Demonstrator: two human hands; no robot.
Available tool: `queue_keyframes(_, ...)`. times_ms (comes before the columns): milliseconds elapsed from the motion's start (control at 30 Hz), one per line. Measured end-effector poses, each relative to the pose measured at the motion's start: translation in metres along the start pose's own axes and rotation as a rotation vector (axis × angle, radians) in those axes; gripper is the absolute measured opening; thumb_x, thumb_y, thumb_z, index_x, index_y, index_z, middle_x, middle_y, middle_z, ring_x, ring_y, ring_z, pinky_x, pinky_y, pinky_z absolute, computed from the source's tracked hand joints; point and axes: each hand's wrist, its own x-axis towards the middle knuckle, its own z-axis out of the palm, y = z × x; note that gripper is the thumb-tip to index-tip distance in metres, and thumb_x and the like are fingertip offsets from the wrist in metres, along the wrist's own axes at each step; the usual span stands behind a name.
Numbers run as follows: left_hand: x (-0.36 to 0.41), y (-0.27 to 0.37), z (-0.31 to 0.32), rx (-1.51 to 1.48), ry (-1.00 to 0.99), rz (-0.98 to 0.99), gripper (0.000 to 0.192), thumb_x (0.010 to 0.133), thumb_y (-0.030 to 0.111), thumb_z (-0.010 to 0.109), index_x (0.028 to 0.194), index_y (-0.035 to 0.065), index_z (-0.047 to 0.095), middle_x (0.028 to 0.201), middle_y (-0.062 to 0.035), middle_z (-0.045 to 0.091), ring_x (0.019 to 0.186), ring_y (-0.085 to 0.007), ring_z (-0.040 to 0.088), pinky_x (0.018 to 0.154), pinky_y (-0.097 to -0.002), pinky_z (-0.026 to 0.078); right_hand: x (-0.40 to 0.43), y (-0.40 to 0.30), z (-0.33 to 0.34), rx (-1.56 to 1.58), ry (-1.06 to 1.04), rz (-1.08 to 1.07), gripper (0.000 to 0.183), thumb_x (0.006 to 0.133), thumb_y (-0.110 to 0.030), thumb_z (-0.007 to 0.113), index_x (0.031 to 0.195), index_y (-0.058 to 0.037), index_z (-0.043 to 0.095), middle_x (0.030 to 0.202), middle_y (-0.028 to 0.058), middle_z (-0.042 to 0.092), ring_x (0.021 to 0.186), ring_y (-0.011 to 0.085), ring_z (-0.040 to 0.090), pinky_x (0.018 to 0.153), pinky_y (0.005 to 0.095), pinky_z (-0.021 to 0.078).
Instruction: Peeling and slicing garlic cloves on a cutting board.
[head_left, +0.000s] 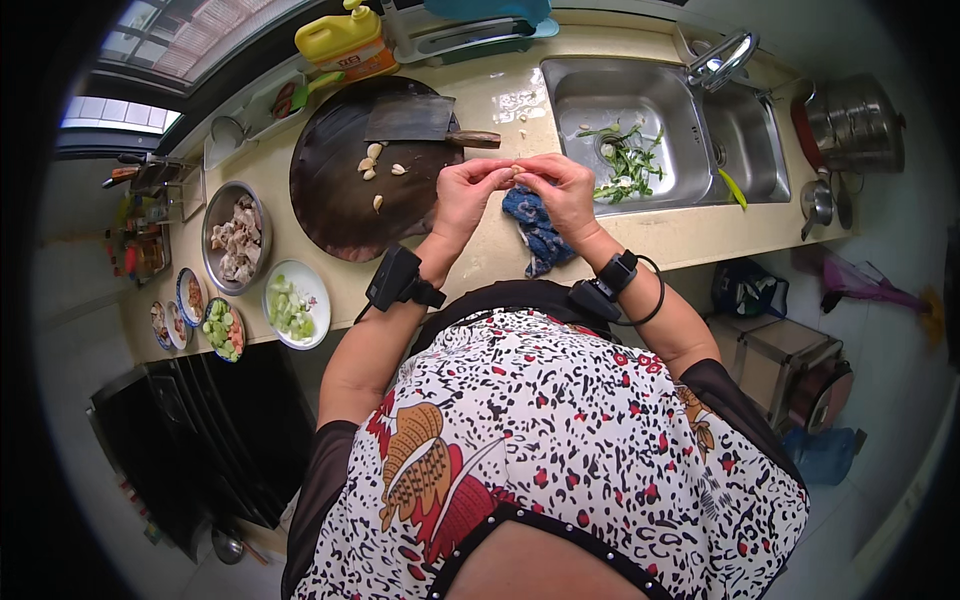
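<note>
My left hand (471, 193) and my right hand (559, 191) meet fingertip to fingertip above the counter between the chopping board and the sink. Pinched between them is a small garlic clove (517, 170), mostly covered by the fingers. Several garlic cloves (373, 154) lie on the round dark chopping board (330, 202) to the left. A cleaver (409, 118) rests flat at the board's far side, its wooden handle pointing right. A blue patterned cloth (536, 232) lies crumpled on the counter below my right hand.
At right, a double steel sink (637, 97) holds green vegetable scraps (630, 161) under a faucet (724, 64). Left of the board stand a metal bowl of raw meat pieces (237, 238), a plate of sliced scallion (291, 307) and several small filled bowls. Behind the board is a yellow jug (349, 41).
</note>
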Motion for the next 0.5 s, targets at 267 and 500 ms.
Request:
queue_keyframes(267,0.007,-0.010,0.010,0.089,0.010,0.008,0.013,0.083,0.004,0.061,0.091,-0.0057,0.066,0.083,-0.0095,0.067,0.072,-0.0121,0.064,0.067,-0.0230,0.053,-0.008,0.004,-0.008,-0.015,0.071,-0.019,0.012,0.070,-0.001,0.071,0.081,0.0006,0.069,0.078,0.0104,0.067,0.068,0.0149,0.063,0.062,0.0236,0.0497)
queue_keyframes(500,0.007,-0.006,0.025,0.594,0.100,0.077,0.009,0.085,0.001,0.057,0.083,-0.0057,0.062,0.079,-0.0112,0.065,0.070,-0.0144,0.064,0.062,-0.0261,0.055,-0.014,0.013,-0.008,0.178,0.093,0.160,0.012,0.073,-0.002,0.070,0.084,0.0025,0.069,0.078,0.0088,0.067,0.070,0.0132,0.063,0.065,0.0234,0.0509)
